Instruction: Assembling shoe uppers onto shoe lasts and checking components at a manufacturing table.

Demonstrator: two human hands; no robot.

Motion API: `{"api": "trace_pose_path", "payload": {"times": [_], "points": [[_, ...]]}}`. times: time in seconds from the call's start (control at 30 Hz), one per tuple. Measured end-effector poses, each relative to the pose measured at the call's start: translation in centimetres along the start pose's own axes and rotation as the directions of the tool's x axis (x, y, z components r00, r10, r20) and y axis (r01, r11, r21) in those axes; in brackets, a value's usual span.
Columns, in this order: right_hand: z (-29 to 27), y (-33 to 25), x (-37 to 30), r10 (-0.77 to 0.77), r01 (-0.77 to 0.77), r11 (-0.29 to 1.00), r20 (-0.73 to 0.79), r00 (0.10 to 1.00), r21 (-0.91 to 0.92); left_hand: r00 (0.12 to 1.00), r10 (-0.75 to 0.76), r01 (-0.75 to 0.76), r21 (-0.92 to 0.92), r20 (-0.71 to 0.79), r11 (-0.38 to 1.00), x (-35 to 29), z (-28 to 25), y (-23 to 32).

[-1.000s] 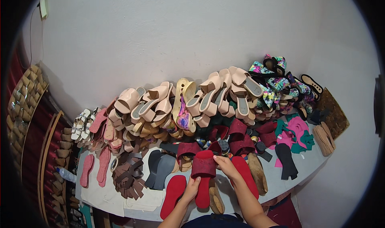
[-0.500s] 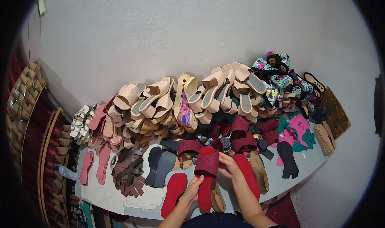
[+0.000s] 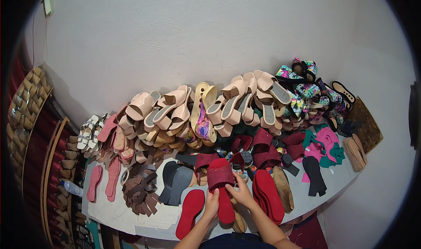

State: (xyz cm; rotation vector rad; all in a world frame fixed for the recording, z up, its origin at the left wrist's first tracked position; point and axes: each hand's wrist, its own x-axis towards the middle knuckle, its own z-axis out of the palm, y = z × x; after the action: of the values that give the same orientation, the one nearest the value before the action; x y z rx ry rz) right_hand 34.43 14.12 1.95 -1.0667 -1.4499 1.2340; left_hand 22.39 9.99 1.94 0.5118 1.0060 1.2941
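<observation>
Fingers of the left hand (image 3: 212,204) are closed around the left edge of a red sandal (image 3: 225,207), just below its dark red strap (image 3: 221,176). On the other side, the right hand (image 3: 240,193) has come lower than half a second ago: its thumb now lies toward the sole below the strap, and its fingers seem to hold the right edge, although their tips behind are hidden. So the sandal, whose toe now leans a little more to the left, appears supported from both sides. It is held above the near part of the table (image 3: 340,179), partly covering a brown shoe form (image 3: 239,223). To its left lies a separate red sole (image 3: 191,214); to its right, a stack of red soles (image 3: 268,200) shows more layers than before. Farther out are dark grey soles (image 3: 176,183) and brown strips (image 3: 142,190), and behind these a long pile of beige slides (image 3: 177,106).
</observation>
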Motion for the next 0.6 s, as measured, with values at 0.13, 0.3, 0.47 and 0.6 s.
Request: {"api": "trace_pose_path", "payload": {"times": [0.13, 0.3, 0.47, 0.6], "points": [[1.1, -0.3, 0.2, -0.03, -0.033, 0.969, -0.251, 0.967, -0.243, 0.98, 0.196, -0.2, 0.165, 0.042, 0.966, 0.5, -0.3, -1.5], [0.7, -0.4, 0.2, -0.125, -0.05, 0.873, -0.323, 0.938, -0.485, 0.983, 0.162, -0.176, 0.206, 0.081, 0.963, 0.7, -0.8, -1.6], [-0.2, -0.7, 0.4, -0.233, 0.008, 0.69, -0.212, 0.949, -0.724, 0.997, 0.053, -0.058, 0.077, 0.056, 0.995, 0.2, -0.1, -0.8], [0.1, -1.2, 0.4, -0.215, -0.012, 0.692, -0.222, 0.951, -0.722, 0.998, 0.035, -0.035, 0.002, 0.051, 0.999, 0.3, -0.4, -1.3]]}}
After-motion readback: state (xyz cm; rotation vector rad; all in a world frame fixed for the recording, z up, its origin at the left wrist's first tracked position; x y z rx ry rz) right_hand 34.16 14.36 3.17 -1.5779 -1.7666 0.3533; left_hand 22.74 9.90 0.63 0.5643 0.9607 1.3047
